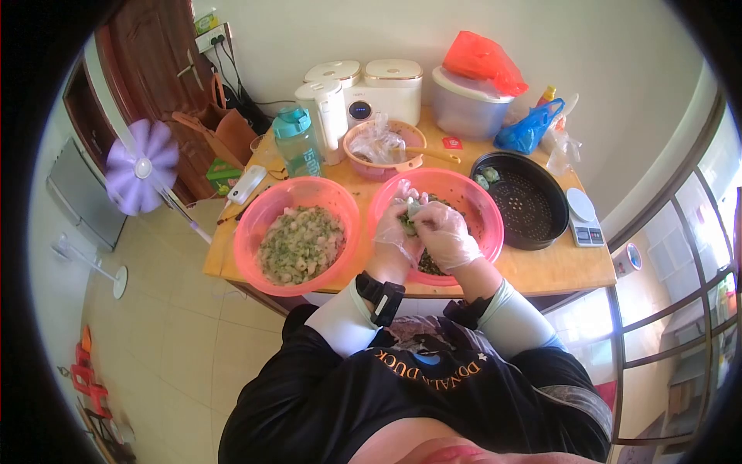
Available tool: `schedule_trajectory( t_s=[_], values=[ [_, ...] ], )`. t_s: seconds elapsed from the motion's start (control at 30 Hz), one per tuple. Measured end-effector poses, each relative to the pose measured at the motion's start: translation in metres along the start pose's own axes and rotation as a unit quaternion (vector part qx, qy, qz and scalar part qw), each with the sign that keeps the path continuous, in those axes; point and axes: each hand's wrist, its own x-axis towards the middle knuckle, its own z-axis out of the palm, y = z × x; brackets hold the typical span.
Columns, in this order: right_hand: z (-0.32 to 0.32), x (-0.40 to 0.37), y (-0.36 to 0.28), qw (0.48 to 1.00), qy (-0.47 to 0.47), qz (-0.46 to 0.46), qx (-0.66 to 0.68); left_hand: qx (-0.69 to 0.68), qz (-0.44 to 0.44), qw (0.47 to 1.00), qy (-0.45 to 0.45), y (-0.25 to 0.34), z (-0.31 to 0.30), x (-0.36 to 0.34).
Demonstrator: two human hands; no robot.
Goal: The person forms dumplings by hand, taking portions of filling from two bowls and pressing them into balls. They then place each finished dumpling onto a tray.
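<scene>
Both my hands wear clear plastic gloves and meet above a pink bowl (pixel 492 224) with dark green chopped filling in it. My left hand (pixel 402 230) is curled round a small pale wrapper with green filling (pixel 408 221). The fingers of my right hand (pixel 446 233) are pinched together at the wrapper's edge. To the left stands another pink bowl (pixel 243 246), full of a pale and green chopped mixture (pixel 301 246). On the right, a black perforated steamer tray (pixel 529 205) holds a few green-white dumplings (pixel 487 177) at its upper left.
Behind the bowls are a teal bottle (pixel 297 143), a white pitcher (pixel 331 120), an orange basin (pixel 372 166) with a plastic bag, a white appliance (pixel 393 89) and a lidded tub (pixel 468 110). A scale (pixel 583 213) sits right; a purple fan (pixel 142 167) stands left.
</scene>
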Motion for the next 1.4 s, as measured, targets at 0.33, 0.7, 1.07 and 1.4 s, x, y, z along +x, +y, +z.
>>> schedule_trajectory(
  t_s=[0.33,0.7,1.07,1.4],
  values=[
    [-0.007,-0.001,-0.013,0.997,-0.003,-0.065,-0.042,-0.042,-0.043,0.998,0.022,0.004,-0.013,0.010],
    [0.001,0.002,-0.011,0.990,-0.018,-0.093,-0.106,-0.001,-0.047,0.998,0.032,0.005,-0.002,0.001],
    [0.000,0.006,0.004,0.993,-0.002,0.115,-0.017,0.108,-0.012,0.993,-0.053,-0.006,-0.003,-0.001],
    [-0.001,0.001,-0.014,0.997,0.033,0.068,0.026,0.059,-0.028,0.998,0.002,-0.006,0.012,-0.012]
  ],
)
